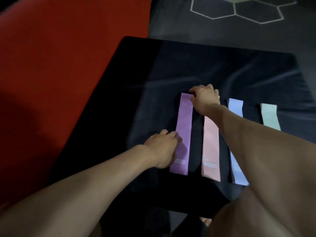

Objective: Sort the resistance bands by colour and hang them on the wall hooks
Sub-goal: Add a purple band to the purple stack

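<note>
Dark cloth (222, 69) covers a low surface across the middle of the frame, with red flooring (59, 57) at upper left and a grey mat with white hexagon lines (239, 11) at the top. Both bare arms reach in from the bottom edge. The left hand (162, 151) curls its fingers onto the near left edge of the purple band (183, 127); the right hand (204, 98) pinches that band's far end. Beside it lie flat, in parallel, a pink band (211, 151), a pale blue band (236, 108) and a mint band (270, 117), at centre right.
</note>
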